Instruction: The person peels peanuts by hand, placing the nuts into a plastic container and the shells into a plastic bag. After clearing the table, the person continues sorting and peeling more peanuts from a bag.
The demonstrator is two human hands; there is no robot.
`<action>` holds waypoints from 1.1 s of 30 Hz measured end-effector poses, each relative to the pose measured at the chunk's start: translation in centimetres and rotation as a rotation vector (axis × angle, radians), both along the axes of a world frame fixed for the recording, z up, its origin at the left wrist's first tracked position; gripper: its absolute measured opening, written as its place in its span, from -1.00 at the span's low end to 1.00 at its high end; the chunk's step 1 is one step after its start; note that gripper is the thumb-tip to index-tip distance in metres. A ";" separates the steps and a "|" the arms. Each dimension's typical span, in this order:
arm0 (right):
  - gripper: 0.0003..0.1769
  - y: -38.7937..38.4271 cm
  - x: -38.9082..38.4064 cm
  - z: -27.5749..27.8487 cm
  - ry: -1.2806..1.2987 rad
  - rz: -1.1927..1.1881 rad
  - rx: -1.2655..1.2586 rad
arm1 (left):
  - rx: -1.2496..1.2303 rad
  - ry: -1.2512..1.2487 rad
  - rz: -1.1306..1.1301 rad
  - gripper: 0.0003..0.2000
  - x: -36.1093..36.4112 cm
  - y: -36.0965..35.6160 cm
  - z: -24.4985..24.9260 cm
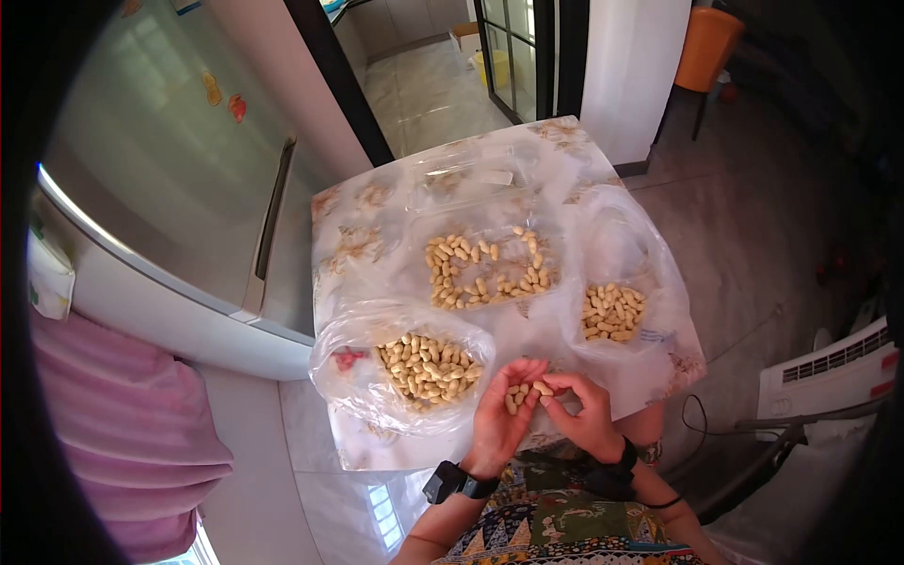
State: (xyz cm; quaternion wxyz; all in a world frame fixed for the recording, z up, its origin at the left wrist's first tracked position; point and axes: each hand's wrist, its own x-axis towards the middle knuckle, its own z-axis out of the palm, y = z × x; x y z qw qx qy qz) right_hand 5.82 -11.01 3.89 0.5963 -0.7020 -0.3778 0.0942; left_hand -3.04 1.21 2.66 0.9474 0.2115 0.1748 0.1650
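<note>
Cupped near the table's front edge, my left hand (499,419) holds several unshelled peanuts (514,399) in its palm. My right hand (586,414) pinches one peanut (542,387) between thumb and fingers, just over the left palm. To the left lies an open clear plastic bag (344,391) with a heap of peanuts (428,369) in it. Behind the hands, a clear plastic tray (556,247) has peanuts (485,290) scattered along its sides. On the right, another plastic bag (617,202) contains a smaller pile of peanuts (614,313).
The table (344,282) has a flowered cover. A clear lid (471,179) lies at its far end. A fridge (179,169) stands at the left, with a pink cloth (122,424) below. An orange chair (708,47) and a white appliance (829,372) are on the right.
</note>
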 end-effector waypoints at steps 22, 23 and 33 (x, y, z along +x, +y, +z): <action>-0.81 -1.5 0.5 -0.3 0.232 0.044 0.014 | 0.432 0.204 -0.199 -0.81 0.1 -0.7 1.1; -0.81 -1.5 0.5 -0.5 0.232 0.044 0.014 | 0.430 0.196 -0.192 -0.81 0.1 -0.7 0.8; -0.82 1.9 -0.1 3.2 0.070 0.045 0.103 | 0.112 0.143 -0.155 -0.72 0.3 0.5 0.5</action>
